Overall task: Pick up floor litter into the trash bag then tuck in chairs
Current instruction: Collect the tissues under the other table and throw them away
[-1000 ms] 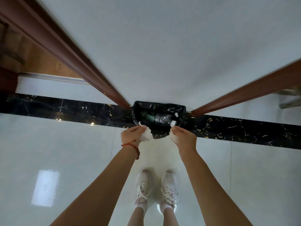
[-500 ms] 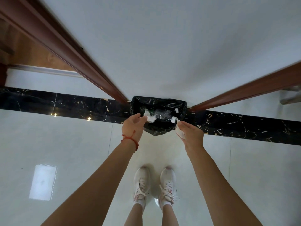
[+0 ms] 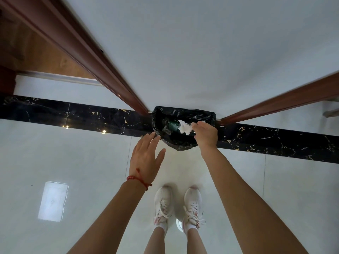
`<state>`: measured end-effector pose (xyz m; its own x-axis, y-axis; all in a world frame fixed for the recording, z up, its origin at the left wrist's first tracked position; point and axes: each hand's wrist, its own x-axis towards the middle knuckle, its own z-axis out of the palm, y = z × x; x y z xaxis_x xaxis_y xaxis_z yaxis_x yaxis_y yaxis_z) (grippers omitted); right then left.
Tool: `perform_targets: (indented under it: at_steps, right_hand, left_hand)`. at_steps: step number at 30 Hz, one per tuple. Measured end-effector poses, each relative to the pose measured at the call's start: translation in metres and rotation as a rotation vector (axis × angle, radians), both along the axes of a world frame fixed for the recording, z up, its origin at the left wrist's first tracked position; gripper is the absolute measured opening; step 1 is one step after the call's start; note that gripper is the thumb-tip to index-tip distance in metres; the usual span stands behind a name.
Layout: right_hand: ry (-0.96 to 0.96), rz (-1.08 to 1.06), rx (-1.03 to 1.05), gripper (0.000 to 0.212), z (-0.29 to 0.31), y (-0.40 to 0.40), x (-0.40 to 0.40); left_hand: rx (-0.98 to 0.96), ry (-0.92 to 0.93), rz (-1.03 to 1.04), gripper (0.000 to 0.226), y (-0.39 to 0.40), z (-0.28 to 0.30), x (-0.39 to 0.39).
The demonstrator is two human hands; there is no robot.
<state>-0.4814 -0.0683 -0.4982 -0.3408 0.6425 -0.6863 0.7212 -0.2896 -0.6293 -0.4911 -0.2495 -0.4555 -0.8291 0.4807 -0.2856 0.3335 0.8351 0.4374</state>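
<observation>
A black trash bag (image 3: 180,143) stands open on the floor against the foot of a white wall. Inside it lies a dark green bottle (image 3: 172,125). My right hand (image 3: 206,135) reaches over the bag's right rim, its fingers closed on a crumpled white paper (image 3: 184,128) that hangs in the bag's mouth. My left hand (image 3: 145,158) hovers just below and left of the bag, palm down, fingers spread and holding nothing; its fingertips are near the bag's left rim. A red string circles that wrist.
Reddish wooden trims (image 3: 102,70) run up the white wall (image 3: 201,52) on both sides of the bag. A black marble strip (image 3: 73,114) crosses the glossy white tile floor (image 3: 73,162). My white shoes (image 3: 163,206) stand just behind the bag.
My left hand let go of its white paper into the bag, drew back and opened. My right hand moved up from the bag's front edge to over its mouth with white paper.
</observation>
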Motion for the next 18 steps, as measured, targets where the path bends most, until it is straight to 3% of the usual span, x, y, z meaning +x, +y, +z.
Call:
perform_targets:
  at_steps: [4, 8, 13, 18]
  right_hand:
    - [-0.018, 0.150, 0.071, 0.012, 0.008, 0.002, 0.012]
    - [0.013, 0.355, 0.244, 0.038, 0.034, -0.005, 0.036]
    - [0.032, 0.692, 0.492, 0.044, 0.074, -0.010, 0.070]
    - [-0.032, 0.822, 0.744, 0.044, 0.128, -0.012, 0.098]
  left_hand:
    - [-0.012, 0.001, -0.025, 0.049, -0.004, 0.002, 0.002]
    - [-0.003, 0.006, -0.046, 0.048, -0.004, 0.015, 0.006]
    - [0.001, 0.010, -0.066, 0.048, -0.006, 0.045, 0.011]
    - [-0.004, 0.036, -0.082, 0.051, -0.009, 0.090, 0.015]
